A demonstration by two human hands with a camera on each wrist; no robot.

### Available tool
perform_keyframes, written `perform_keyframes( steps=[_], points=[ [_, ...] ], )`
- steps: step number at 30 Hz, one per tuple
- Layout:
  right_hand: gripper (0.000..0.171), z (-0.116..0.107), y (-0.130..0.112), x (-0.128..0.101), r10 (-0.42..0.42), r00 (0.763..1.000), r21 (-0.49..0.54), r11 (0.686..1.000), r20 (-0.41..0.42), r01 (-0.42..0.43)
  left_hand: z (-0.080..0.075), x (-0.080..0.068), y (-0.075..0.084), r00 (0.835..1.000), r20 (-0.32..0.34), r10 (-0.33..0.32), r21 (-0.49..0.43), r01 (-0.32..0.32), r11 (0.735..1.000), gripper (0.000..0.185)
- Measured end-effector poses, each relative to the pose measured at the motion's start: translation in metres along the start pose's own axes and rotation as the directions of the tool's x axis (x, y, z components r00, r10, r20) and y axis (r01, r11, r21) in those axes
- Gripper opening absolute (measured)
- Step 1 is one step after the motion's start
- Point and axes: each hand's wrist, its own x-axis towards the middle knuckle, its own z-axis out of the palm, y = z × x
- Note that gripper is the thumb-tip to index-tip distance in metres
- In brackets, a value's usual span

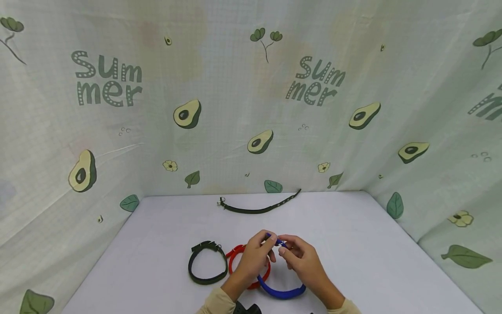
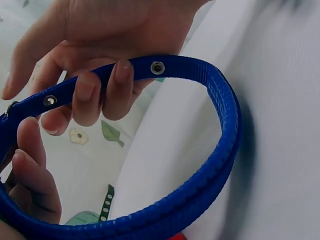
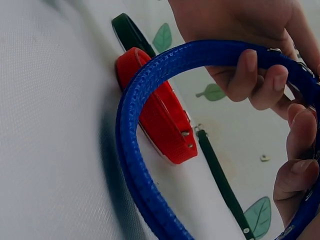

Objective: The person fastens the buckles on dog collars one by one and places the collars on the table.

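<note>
Both hands hold a blue buckle collar point(image 1: 284, 295), bent into a loop, its padded part hanging below. My left hand point(image 1: 252, 257) pinches one end of the strap between thumb and fingers. My right hand point(image 1: 300, 257) pinches the strap close beside it, near the metal fittings. Fingers of the right hand curl over the strap point(image 2: 112, 74) in the left wrist view, where metal eyelets point(image 2: 157, 67) show. Behind the left hand lies a red collar point(image 1: 232, 261), closed in a ring and partly hidden. The buckle is largely covered by fingers.
A dark green collar point(image 1: 208, 280), closed in a ring, lies left of the red one. Another dark green collar point(image 1: 251, 211) stretches open along the back of the white table point(image 1: 164, 226). Patterned cloth point(image 1: 219, 87) rises behind. A black object point(image 1: 248, 308) shows at the front edge.
</note>
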Motion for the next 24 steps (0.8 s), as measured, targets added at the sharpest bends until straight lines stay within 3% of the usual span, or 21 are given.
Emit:
perform_keyframes(
  steps=[13, 24],
  points=[
    [0.022, 0.0005, -0.0021, 0.0006, 0.0, 0.998, 0.019, 1.0, -0.068, 0.001, 0.0066, 0.0012, -0.0009, 1.0, 0.021, 0.019, -0.097, -0.017, 0.995, 0.031],
    [0.026, -0.0022, -0.0023, 0.0003, 0.064, 0.997, 0.032, 0.997, -0.034, -0.063, 0.0004, -0.001, 0.0044, 0.997, -0.072, 0.001, -0.113, -0.009, 0.994, 0.037]
  ],
)
